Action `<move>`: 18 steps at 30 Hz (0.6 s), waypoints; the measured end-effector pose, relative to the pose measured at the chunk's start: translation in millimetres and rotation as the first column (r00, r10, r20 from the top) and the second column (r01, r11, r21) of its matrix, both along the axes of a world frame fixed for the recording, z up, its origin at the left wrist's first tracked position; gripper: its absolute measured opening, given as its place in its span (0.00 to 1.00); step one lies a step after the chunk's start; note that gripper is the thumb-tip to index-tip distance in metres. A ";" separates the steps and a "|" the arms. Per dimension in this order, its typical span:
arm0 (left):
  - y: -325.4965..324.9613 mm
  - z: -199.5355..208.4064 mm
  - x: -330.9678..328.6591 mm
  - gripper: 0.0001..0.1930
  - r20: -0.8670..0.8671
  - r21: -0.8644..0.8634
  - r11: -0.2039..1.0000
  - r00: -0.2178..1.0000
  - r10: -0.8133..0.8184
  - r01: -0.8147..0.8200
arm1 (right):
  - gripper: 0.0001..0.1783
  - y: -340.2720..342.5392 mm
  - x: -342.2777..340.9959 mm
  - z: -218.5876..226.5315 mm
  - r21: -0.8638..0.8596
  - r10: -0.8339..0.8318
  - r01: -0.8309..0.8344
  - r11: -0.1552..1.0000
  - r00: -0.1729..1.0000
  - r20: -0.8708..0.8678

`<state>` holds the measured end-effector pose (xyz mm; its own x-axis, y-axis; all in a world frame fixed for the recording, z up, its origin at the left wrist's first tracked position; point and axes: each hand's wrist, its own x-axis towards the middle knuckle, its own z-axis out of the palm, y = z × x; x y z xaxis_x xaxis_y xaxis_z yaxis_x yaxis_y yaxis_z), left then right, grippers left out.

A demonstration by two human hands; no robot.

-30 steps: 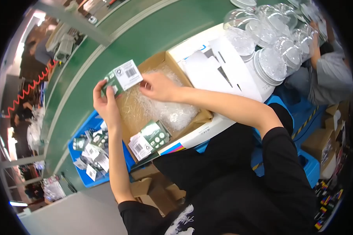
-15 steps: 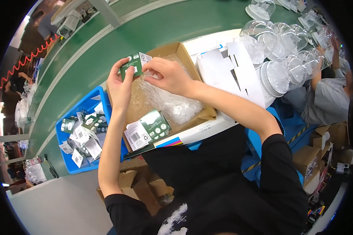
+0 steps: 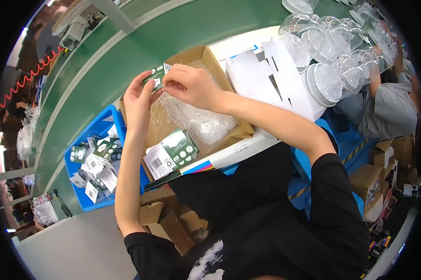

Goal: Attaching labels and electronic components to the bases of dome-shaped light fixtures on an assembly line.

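Note:
My left hand (image 3: 139, 100) holds a small green and white printed card (image 3: 157, 74) upright between thumb and fingers, over the far left corner of a shallow cardboard box (image 3: 225, 79). Against the card's near right edge, my right hand (image 3: 192, 86) is closed in a pinch. What its fingertips grip is too small to make out. Below the hands, a tangle of thin clear plastic pieces (image 3: 213, 128) fills part of the box. A stack of matching green and white cards (image 3: 175, 151) lies at the box's near left corner.
Left of the box, a blue bin (image 3: 82, 199) holds several cards with clear bags. A white carton (image 3: 250, 77) with slotted flaps stands to the right. Beyond it are clear domes (image 3: 329, 37) and a person's grey sleeve (image 3: 392, 100). The green work surface (image 3: 173, 37) runs behind.
My right hand has moved slightly left and closer to the card, its fingers now drawn together at the edge. The card has tilted a little and is more covered by the hands.

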<state>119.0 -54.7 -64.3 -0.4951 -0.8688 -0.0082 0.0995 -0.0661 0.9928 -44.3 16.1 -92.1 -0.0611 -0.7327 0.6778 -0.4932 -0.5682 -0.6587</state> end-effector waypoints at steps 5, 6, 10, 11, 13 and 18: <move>-11.0 -6.7 4.3 0.15 0.076 -0.154 0.988 0.997 0.025 -0.013 | 0.06 -6.6 -1.1 -0.6 0.042 0.005 -0.009 0.999 0.996 0.094; -14.1 -6.0 5.3 0.16 0.212 -0.444 0.896 0.969 0.124 -0.017 | 0.06 -8.6 -2.1 0.6 0.022 0.008 -0.011 1.000 0.993 0.114; 2.1 2.2 -10.3 0.17 0.326 -0.779 0.627 0.868 0.374 0.023 | 0.07 -2.2 -11.6 0.5 -0.015 -0.039 0.041 0.999 0.996 0.080; 8.1 9.3 -12.5 0.14 0.285 -0.709 0.704 0.929 0.235 0.040 | 0.07 -4.1 -8.6 -5.9 -0.050 -0.058 0.063 0.997 0.994 0.097; -1.6 -8.6 -8.8 0.10 0.220 -0.590 0.799 0.975 0.023 0.114 | 0.05 -7.2 -7.1 -13.0 -0.024 -0.053 0.056 0.998 0.991 0.122; 14.4 6.1 -9.6 0.09 0.396 -0.640 0.747 0.910 0.119 0.181 | 0.08 -1.6 -1.1 -12.6 0.033 -0.041 0.038 0.999 0.997 0.071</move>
